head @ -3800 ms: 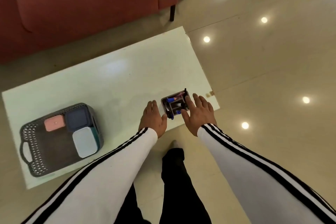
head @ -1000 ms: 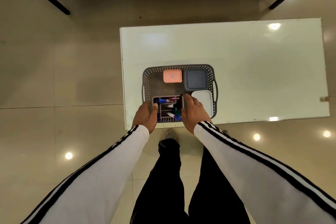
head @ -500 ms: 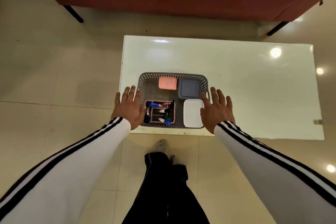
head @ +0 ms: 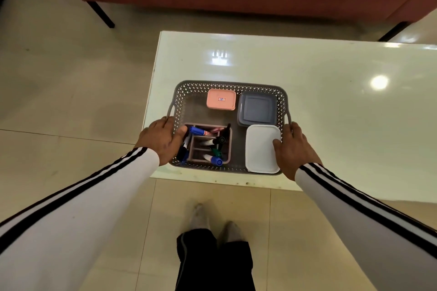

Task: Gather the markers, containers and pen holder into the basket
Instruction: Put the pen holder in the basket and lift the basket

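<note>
At frame centre the basket [head: 227, 84] sits between both hands on the counter [head: 331, 113]. The left hand [head: 163, 142] grips its left rim and the right hand [head: 293, 149] grips its right rim.

The grey plastic basket [head: 227, 83] carries a lattice of small holes. The salmon-pink plastic box [head: 214, 103] bears a red-and-blue label [head: 221, 99]; the square plastic container [head: 257, 108] is slate grey, the rectangular plastic tub [head: 262, 149] white. The mauve plastic pen holder [head: 197, 149] shows markers [head: 201, 132] capped blue, green and black.
</note>
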